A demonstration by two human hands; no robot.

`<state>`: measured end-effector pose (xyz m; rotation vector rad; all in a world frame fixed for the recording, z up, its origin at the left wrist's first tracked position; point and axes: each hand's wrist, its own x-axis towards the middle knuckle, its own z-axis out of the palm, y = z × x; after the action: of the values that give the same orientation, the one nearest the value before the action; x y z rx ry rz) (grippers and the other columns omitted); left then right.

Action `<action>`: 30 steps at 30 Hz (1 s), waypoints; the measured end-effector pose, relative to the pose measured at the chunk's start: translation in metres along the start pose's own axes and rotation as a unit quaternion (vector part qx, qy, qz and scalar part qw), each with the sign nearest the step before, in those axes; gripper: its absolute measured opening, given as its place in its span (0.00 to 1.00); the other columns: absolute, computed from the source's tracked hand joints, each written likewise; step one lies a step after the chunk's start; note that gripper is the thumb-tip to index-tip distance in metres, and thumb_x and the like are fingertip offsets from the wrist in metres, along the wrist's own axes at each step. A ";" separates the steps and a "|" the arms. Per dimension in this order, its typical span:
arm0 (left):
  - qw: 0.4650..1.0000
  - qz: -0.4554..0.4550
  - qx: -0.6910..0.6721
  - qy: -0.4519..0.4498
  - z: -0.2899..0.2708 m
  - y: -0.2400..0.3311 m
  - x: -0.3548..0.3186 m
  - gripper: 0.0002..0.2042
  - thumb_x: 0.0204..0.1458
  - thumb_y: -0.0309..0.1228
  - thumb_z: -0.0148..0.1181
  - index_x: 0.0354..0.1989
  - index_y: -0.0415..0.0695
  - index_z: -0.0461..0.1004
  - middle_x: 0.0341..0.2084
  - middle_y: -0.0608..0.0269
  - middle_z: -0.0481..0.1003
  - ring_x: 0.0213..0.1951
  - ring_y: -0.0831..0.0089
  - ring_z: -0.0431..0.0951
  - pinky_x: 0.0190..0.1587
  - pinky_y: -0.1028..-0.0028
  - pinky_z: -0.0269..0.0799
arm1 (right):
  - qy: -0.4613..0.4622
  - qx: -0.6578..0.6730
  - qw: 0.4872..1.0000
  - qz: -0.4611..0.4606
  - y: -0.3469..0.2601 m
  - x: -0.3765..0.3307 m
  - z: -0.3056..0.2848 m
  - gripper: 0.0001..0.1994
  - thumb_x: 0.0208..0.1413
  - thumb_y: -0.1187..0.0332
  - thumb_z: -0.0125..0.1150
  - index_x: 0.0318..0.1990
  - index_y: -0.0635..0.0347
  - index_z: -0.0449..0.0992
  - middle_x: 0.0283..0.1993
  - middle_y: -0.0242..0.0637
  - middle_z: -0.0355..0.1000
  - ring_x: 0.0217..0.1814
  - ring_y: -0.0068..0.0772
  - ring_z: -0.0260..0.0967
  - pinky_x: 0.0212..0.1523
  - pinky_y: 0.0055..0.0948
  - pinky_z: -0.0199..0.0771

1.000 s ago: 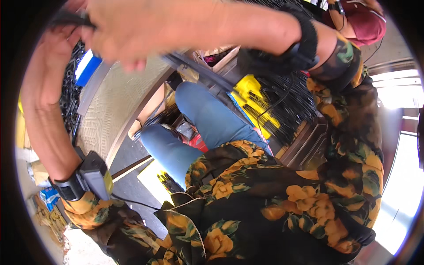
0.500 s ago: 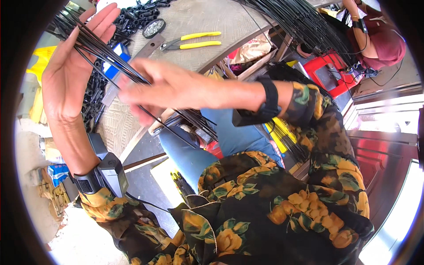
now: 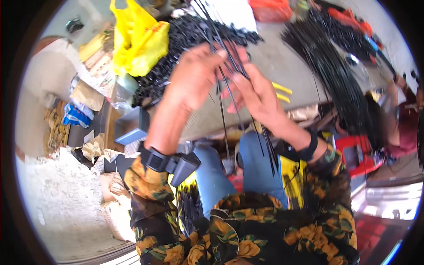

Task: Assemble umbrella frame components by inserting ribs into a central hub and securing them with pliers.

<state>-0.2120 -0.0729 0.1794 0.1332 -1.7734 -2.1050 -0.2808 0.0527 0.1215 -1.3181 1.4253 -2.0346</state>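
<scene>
Both hands are raised over the near edge of the table, close together around a loose bunch of thin black rods (image 3: pixel 227 84). My left hand (image 3: pixel 194 73) is closed on some of the rods, its thumb lying along them. My right hand (image 3: pixel 258 92) grips the same bunch lower down, thumb on top and some fingers partly spread. The rods run from above the hands down over my lap, their lower ends fanning apart. Motion blurs the fingers a little. Beyond the left hand lies a heap of small black parts (image 3: pixel 150 86).
Yellow-handled pliers (image 3: pixel 282 92) lie right of my right hand. A large bundle of black rods (image 3: pixel 331 66) covers the table's right side. At left are a yellow bag (image 3: pixel 139 44) and a grey-blue box (image 3: pixel 131 126). A red stool (image 3: pixel 364 154) and another person (image 3: pixel 404 119) are at right.
The view has swung left. My left hand, open with palm showing before, has closed on the rods. My right hand still holds the bunch, which now hangs more upright.
</scene>
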 end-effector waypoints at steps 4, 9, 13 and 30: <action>0.998 0.002 -0.034 0.046 0.005 0.000 -0.011 0.09 0.54 0.26 0.47 0.40 0.35 0.69 0.35 0.56 0.74 0.33 0.75 0.74 0.37 0.76 0.70 | -0.037 -0.003 0.998 0.049 -0.005 0.000 0.007 0.13 0.61 0.67 0.38 0.48 0.65 0.59 0.39 0.38 0.68 0.33 0.23 0.70 0.28 0.20 0.74; 0.995 0.003 -0.063 0.073 -0.008 -0.007 -0.011 0.10 0.55 0.28 0.47 0.41 0.36 0.68 0.34 0.58 0.74 0.33 0.73 0.75 0.37 0.75 0.71 | 0.035 0.048 0.998 0.003 0.011 0.014 0.011 0.09 0.60 0.67 0.40 0.39 0.66 0.61 0.32 0.41 0.70 0.21 0.26 0.70 0.21 0.21 0.73; 0.991 -0.017 -0.057 0.120 -0.032 0.008 -0.019 0.14 0.57 0.37 0.44 0.41 0.37 0.68 0.24 0.65 0.72 0.20 0.80 0.65 0.25 0.80 0.62 | 0.111 -0.031 0.993 0.037 -0.015 0.031 -0.030 0.12 0.60 0.60 0.43 0.39 0.61 0.62 0.23 0.35 0.68 0.15 0.17 0.60 0.15 0.15 0.60; 0.991 -0.027 -0.053 0.118 -0.032 0.011 -0.024 0.22 0.55 0.48 0.46 0.43 0.40 0.69 0.15 0.69 0.67 0.12 0.85 0.53 0.15 0.83 0.47 | 0.213 0.118 0.960 -0.135 -0.066 0.048 -0.064 0.11 0.60 0.64 0.44 0.39 0.64 0.64 0.23 0.34 0.67 0.09 0.11 0.47 0.08 0.13 0.44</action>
<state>-0.1774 -0.0953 0.1791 0.3877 -1.5333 -2.1162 -0.3438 0.0849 0.1977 -1.0618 1.1524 -2.7024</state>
